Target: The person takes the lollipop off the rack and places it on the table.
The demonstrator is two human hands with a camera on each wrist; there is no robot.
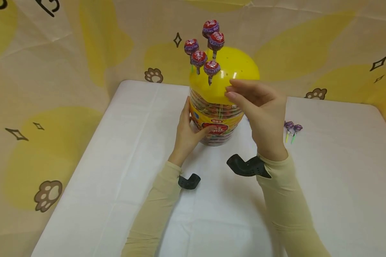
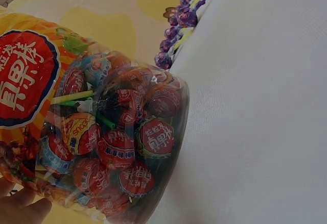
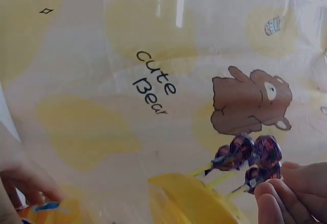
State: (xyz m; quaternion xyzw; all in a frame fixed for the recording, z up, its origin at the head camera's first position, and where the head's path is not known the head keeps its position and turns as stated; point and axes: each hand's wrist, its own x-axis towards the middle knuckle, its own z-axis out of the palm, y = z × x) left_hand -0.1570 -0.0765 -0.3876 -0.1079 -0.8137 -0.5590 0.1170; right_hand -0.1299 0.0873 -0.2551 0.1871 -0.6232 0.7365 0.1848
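A clear ribbed jar point(image 1: 225, 111) packed with wrapped lollipops stands on the table, with a yellow domed lid point(image 1: 241, 66). Several red-and-purple wrapped lollipops point(image 1: 212, 67) stick up from the lid's left side. My left hand point(image 1: 188, 130) holds the jar low, thumb across its front label and fingers around its left side. Beside the lid's front right my right hand point(image 1: 263, 107) is raised, fingers loosely bent and nothing visible between thumb and forefinger. In the right wrist view its fingers point(image 3: 294, 196) overlap the lower part of the lollipop group.
More purple lollipops point(image 1: 297, 128) with green and yellow sticks lie on the white table point(image 1: 141, 142) right of the jar, partly behind my right hand. A patterned yellow-and-cream cloth backdrop point(image 1: 296, 39) rises behind and at the left. Black wrist mounts point(image 1: 246, 166) jut from both sleeves.
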